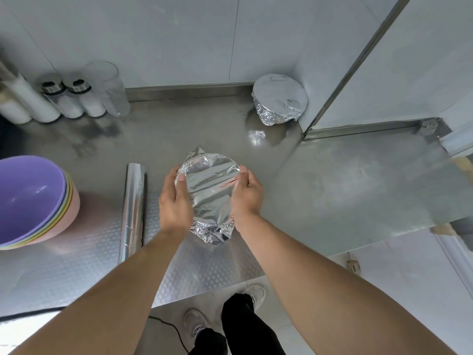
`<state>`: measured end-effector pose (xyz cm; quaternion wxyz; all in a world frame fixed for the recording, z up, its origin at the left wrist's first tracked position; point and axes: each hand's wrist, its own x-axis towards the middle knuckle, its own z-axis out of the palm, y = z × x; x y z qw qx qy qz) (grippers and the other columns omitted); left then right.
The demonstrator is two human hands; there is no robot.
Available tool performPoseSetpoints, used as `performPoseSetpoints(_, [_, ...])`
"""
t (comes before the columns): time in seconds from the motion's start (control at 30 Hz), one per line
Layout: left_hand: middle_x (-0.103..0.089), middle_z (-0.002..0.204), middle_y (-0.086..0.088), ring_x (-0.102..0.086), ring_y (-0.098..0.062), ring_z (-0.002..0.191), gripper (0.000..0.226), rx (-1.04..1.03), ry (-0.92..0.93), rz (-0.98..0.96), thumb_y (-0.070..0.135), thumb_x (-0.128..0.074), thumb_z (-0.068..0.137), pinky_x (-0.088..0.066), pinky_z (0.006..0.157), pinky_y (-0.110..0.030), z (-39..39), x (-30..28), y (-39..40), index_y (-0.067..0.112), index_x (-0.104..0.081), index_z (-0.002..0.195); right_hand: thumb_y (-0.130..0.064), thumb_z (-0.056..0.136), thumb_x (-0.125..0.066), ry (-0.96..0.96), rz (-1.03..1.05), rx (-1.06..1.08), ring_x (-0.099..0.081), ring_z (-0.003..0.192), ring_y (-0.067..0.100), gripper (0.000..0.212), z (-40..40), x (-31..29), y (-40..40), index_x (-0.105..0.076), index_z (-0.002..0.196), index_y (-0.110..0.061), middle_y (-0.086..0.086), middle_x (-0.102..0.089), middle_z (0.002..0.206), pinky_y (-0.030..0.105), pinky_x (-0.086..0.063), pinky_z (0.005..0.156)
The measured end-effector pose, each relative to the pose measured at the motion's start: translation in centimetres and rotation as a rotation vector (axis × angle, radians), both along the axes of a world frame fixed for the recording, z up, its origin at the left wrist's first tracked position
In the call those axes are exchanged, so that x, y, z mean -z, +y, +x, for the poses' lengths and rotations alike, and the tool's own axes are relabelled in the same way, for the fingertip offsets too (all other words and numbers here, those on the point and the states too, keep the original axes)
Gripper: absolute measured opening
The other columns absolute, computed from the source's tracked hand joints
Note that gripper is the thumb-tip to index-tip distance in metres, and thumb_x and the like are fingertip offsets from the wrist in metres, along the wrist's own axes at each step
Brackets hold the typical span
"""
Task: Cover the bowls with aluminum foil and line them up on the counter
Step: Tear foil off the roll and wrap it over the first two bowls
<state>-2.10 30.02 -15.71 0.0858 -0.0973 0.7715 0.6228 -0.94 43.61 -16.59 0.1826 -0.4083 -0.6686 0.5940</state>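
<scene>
Standing at a steel counter point(332, 180) set against pale wall panels, the person has a white tiled floor underfoot, with their own shoes showing below the counter edge. At nine o'clock a stack of coloured bowls point(33, 201), purple on top, is cut off by the frame's left side. At ten o'clock stand white bottles point(74, 98) and a clear jar point(110, 88), the leftmost bottles partly out of view. A foil roll point(133, 211) lies just left of centre. At one o'clock, near the wall corner, a foil-covered bowl point(280, 99) sits by itself.

The bowl in hand is hidden completely under its foil wrap point(210, 193), so its colour cannot be told, and whether it rests on the counter or is lifted is unclear. It sits dead centre, between both hands. The left hand point(174, 201) grips its nine o'clock side, thumb on the foil top. The right hand point(247, 193) clasps the three o'clock side, fingers curled around the rim.
</scene>
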Motion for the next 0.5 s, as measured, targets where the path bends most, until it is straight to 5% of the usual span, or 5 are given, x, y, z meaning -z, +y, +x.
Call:
performPoseSetpoints(0.07, [-0.06,0.141,-0.009,-0.056,-0.033,0.13,0.048,-0.051,-0.009,0.031,0.047,-0.038,0.108,-0.044,0.112,-0.051,-0.2,0.3,0.4,0.026,-0.047,0.15,-0.028,0.108,-0.045,-0.001,-0.009,-0.003,-0.054,0.064,0.007,0.032,-0.1,0.0,-0.1,-0.067,0.087,-0.019,-0.011,-0.06,0.067,0.028,-0.044,0.069])
performPoseSetpoints(0.17, [-0.068,0.118,-0.001,-0.064,-0.026,0.101,0.038,-0.115,-0.004,0.101,0.043,-0.037,0.11,-0.053,0.097,-0.041,-0.1,0.2,0.8,0.027,-0.058,0.136,-0.028,0.108,-0.044,-0.003,-0.026,0.004,-0.056,0.066,0.012,0.035,0.1,-0.6,-0.3,-0.066,0.083,-0.015,-0.006,-0.064,0.07,0.031,-0.045,0.07])
performPoseSetpoints(0.27, [-0.065,0.082,0.008,-0.064,-0.027,0.082,0.036,-0.137,0.014,0.086,0.058,-0.034,0.105,-0.054,0.08,-0.042,-1.1,-0.4,0.6,0.044,-0.067,0.11,-0.027,0.109,-0.041,-0.011,-0.105,0.123,-0.065,0.092,0.018,0.035,0.9,-1.0,-1.2,-0.07,0.108,-0.007,0.004,-0.072,0.098,0.031,-0.049,0.087])
performPoseSetpoints(0.4, [-0.06,0.081,0.015,-0.053,-0.008,0.077,0.043,-0.377,0.115,-0.103,0.045,-0.039,0.109,-0.04,0.077,-0.029,-2.6,-1.4,-0.8,0.018,-0.072,0.115,-0.028,0.108,-0.044,-0.005,-0.357,0.336,-0.065,0.103,0.021,0.037,4.9,-1.4,-3.3,-0.067,0.12,-0.002,0.015,-0.07,0.124,0.045,-0.05,0.105])
performPoseSetpoints(0.5, [-0.07,0.105,-0.002,-0.062,-0.015,0.098,0.044,-0.513,0.156,-0.015,0.046,-0.042,0.106,-0.047,0.095,-0.038,-0.6,-0.9,-2.3,0.014,-0.069,0.12,-0.024,0.108,-0.045,0.058,-0.271,0.338,-0.052,0.13,0.01,0.039,6.5,-3.2,-1.1,-0.056,0.142,-0.01,0.0,-0.057,0.145,0.026,-0.037,0.112])
